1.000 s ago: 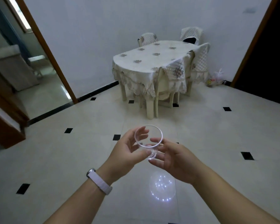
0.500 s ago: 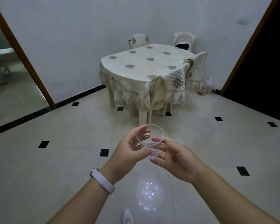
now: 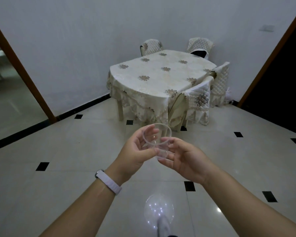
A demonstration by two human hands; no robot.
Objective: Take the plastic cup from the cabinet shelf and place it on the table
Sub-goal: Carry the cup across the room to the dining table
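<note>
A clear plastic cup (image 3: 158, 139) is held upright in front of me, above the tiled floor. My left hand (image 3: 136, 151), with a pale wristband on its wrist, grips the cup's left side with thumb and fingers. My right hand (image 3: 184, 159) holds the cup's right side and base from below. Ahead stands the table (image 3: 154, 74), covered with a cream floral cloth, its top bare. The cabinet is not in view.
Quilt-covered chairs (image 3: 197, 101) stand around the table, two tucked in on its near right side. A doorway with a brown frame (image 3: 22, 71) opens on the left, a dark opening (image 3: 280, 82) on the right. My foot (image 3: 163, 226) shows at the bottom edge.
The table has come closer and larger in view and the left doorway has slid toward the edge. Both hands keep the same hold on the cup.
</note>
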